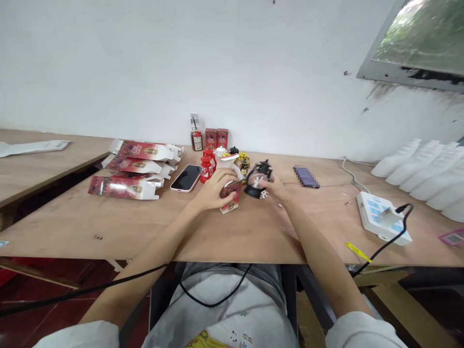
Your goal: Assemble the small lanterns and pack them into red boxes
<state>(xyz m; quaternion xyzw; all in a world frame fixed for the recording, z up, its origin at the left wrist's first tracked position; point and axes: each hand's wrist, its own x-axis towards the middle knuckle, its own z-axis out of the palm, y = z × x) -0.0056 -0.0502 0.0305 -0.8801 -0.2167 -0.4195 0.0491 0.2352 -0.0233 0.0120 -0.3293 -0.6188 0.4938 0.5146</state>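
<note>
My left hand (213,189) is closed around a small red and white carton (231,197) that stands on the wooden table (108,222), its top flap open. My right hand (274,187) grips a small black lantern (258,180) just to the right of the carton, tilted toward it. Behind them stand a red lantern (207,165), a white one (221,152) and a gold one (243,161).
Flat red cartons (136,169) lie stacked at the left, a phone (186,178) beside them. Two red boxes (216,138) and a packet stand by the wall. A dark phone (306,177), a white power strip (382,216) with a black cable, and white bags (424,169) lie at the right.
</note>
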